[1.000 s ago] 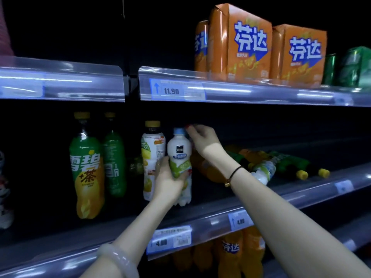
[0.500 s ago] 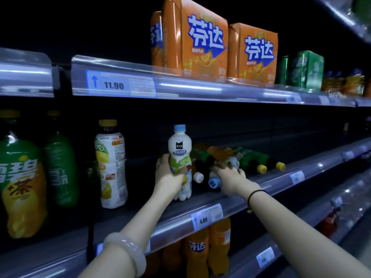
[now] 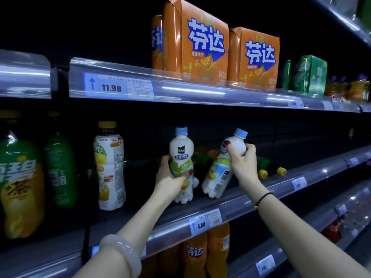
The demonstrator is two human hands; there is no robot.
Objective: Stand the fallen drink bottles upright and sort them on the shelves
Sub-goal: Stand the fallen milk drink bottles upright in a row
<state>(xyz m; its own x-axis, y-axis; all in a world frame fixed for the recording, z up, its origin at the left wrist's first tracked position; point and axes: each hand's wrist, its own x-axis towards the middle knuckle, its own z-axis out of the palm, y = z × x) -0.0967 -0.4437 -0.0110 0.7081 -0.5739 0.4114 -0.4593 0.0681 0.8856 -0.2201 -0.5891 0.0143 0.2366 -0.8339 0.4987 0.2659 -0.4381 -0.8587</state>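
On the middle shelf point(image 3: 251, 205) my left hand point(image 3: 170, 177) grips the lower body of an upright white bottle with a blue cap point(image 3: 181, 149). Just to its right my right hand point(image 3: 242, 163) holds a second white blue-capped bottle point(image 3: 217, 177) by its shoulder, tilted with the cap leaning right and its base on the shelf. Behind both, several orange and green bottles point(image 3: 265, 163) lie on their sides with yellow caps pointing right; most of them are hidden by the hands and bottles.
A white lemon-drink bottle point(image 3: 109, 167) and green bottles point(image 3: 20, 183) stand to the left. Orange cartons point(image 3: 204, 43) and green cartons point(image 3: 311, 75) sit on the upper shelf. Orange soda bottles point(image 3: 200, 255) stand on the shelf below. The middle shelf runs on darkly to the right.
My right hand has lifted a second white bottle from the lying pile and tipped it nearly upright beside the first. The left hand kept its hold on the first bottle.
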